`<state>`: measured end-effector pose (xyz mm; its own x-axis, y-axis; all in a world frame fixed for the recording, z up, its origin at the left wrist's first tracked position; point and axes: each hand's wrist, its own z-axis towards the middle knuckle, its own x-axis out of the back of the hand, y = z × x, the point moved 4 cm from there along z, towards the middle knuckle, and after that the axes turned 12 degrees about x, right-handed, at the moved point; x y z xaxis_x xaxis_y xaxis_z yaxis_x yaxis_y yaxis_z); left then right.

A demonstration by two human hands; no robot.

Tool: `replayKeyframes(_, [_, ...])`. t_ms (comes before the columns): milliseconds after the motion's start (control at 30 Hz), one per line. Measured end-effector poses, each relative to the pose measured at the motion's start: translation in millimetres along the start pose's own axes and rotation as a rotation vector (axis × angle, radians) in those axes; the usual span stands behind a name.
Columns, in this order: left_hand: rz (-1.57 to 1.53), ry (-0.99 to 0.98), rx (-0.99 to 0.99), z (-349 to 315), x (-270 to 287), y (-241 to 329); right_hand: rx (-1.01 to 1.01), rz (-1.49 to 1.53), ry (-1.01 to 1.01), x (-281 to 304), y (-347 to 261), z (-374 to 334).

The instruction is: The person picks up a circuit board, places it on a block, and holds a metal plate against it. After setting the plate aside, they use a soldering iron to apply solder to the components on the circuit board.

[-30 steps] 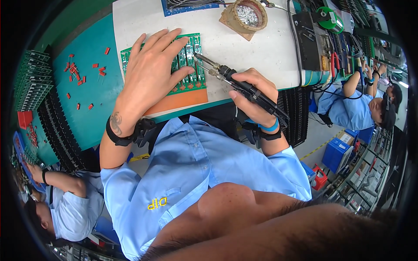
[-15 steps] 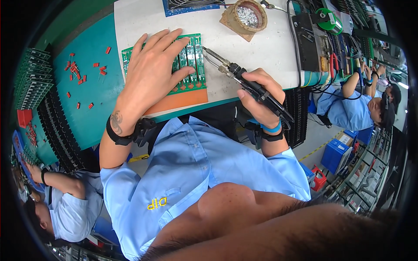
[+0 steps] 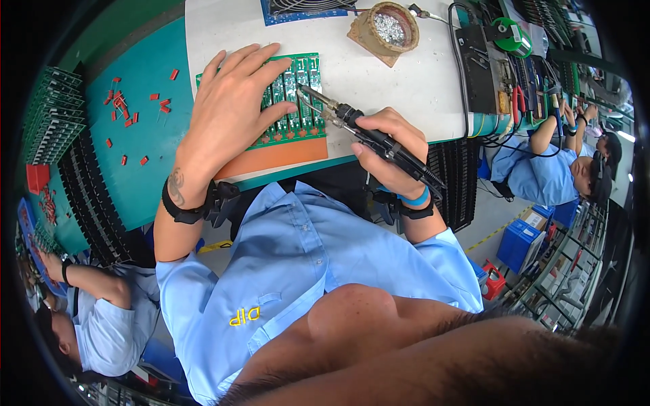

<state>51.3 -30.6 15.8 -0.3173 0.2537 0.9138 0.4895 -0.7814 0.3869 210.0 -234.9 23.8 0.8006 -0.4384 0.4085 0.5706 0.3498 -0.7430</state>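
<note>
A green circuit-board panel (image 3: 305,125), split into narrow strips carrying small parts, lies at upper centre, an orange band (image 3: 288,156) below. The left hand (image 3: 233,101) covers its left part, fingers spread; the right hand (image 3: 396,149) grips a black soldering tool (image 3: 349,115), tip over the strips.

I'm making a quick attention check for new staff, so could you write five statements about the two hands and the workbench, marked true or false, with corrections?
1. The right hand holds a black soldering tool. True.
2. The left hand lies over part of the green circuit boards. True.
3. The soldering tool's tip points away from the circuit boards. False: it points toward them.
4. Loose red components lie on the green mat. True.
5. The left hand grips a second tool. False: it holds no tool that can be seen, and its fingers are spread.
</note>
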Motion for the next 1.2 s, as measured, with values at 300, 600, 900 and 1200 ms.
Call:
replayKeyframes(300, [-0.012, -0.034, 0.046, -1.1, 0.1, 0.2, 0.002, -0.026, -0.038, -1.4, 0.4, 3.7])
replayKeyframes(600, [-0.026, -0.011, 0.021, -0.8, -0.7, 0.3, -0.009, -0.040, -0.037, -2.2, -0.4, 2.9])
replayKeyframes(900, [-0.042, -0.007, 0.025, -0.8, 0.8, -2.1, -0.007, -0.033, 0.026, 6.5, -7.2, 1.3])
replayKeyframes(1200, [-0.047, 0.001, 0.032, -1.7, 7.4, -10.2, 0.026, 0.014, 0.003, -6.4, -3.5, 3.8])
